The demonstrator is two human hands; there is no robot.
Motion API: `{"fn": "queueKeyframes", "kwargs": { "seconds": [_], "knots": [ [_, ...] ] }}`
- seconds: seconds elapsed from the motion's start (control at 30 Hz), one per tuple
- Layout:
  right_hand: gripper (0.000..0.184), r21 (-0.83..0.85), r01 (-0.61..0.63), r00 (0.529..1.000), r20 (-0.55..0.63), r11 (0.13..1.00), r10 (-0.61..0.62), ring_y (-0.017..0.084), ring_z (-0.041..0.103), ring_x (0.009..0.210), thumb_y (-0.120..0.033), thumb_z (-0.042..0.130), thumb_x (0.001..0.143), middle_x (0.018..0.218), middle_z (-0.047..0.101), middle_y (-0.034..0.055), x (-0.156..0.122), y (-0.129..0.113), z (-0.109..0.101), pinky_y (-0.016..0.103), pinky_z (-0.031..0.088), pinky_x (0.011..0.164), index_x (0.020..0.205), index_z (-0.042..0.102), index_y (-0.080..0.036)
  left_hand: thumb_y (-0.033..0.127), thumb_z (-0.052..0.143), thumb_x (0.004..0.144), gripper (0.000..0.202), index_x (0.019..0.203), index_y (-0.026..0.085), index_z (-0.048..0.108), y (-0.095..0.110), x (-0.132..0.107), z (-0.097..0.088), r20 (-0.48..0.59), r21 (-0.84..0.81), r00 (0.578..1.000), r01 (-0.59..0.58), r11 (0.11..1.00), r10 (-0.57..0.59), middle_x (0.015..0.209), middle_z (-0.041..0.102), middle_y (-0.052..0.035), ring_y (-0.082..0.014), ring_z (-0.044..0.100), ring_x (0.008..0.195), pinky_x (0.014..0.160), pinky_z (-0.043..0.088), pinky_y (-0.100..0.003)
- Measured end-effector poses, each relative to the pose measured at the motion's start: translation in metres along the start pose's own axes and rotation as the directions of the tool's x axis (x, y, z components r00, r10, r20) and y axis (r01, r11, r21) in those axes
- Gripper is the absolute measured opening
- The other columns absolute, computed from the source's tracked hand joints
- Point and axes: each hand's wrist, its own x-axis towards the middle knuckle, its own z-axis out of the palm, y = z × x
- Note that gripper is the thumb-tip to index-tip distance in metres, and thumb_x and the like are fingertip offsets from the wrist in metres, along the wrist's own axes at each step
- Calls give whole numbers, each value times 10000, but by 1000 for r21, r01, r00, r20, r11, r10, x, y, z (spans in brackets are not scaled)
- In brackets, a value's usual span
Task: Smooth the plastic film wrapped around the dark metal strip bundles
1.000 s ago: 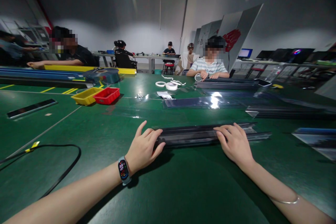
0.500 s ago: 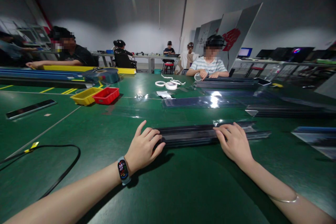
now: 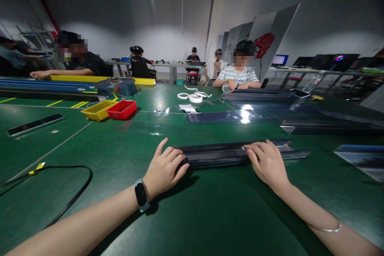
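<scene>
A long stack of dark thin strips in clear film (image 3: 219,154) lies across the green table (image 3: 192,216) in front of me. My left hand (image 3: 164,170) curls round the stack's left end, thumb out, fingers bent over it. My right hand (image 3: 268,164) rests on the stack further right, fingers spread and pressing down on the top. A watch sits on my left wrist and a thin bangle on my right forearm.
A black cable (image 3: 64,192) loops at the left. Yellow (image 3: 97,110) and red (image 3: 121,109) bins stand mid-left. Tape rolls (image 3: 192,97), clear sheets (image 3: 234,117) and more dark strip stacks (image 3: 327,127) lie beyond. A person in a striped shirt (image 3: 240,76) sits opposite; another person (image 3: 78,62) sits at the far left.
Both hands stay on the stack, almost still. The watch screen on my left wrist has gone dark.
</scene>
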Motion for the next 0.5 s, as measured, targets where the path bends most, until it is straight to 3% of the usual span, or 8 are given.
{"fn": "queueKeyframes", "kwargs": {
  "seconds": [0.17, 0.37, 0.5],
  "knots": [
    [277, 46, 56, 998, 7, 997, -56, 193, 489, 963, -310, 374, 822, 978, 585, 46, 8, -25, -11, 432, 229, 984, 1011, 546, -205, 303, 414, 822, 210, 911, 213, 581, 0, 0, 1, -5, 1, 1000, -4, 1000, 4, 910, 586, -29, -170, 515, 873, 1019, 169, -498],
    [298, 156, 227, 969, 65, 961, -239, 186, 475, 1005, -325, 381, 823, 1074, 569, 33, 17, -72, -21, 443, 190, 1010, 1067, 511, -214, 304, 415, 823, 210, 921, 213, 576, 0, 1, 0, 5, 3, 1000, -3, 1000, 3, 923, 582, -26, -168, 512, 881, 1024, 161, -497],
    [289, 156, 196, 976, 66, 968, -208, 174, 510, 932, -317, 355, 836, 991, 599, 32, 18, -70, -16, 435, 205, 1005, 1044, 525, -210, 303, 412, 823, 206, 904, 215, 580, 1, 1, -1, -23, -3, 1000, -9, 1000, 9, 905, 586, -25, -166, 518, 868, 1018, 176, -497]
  ]
}}
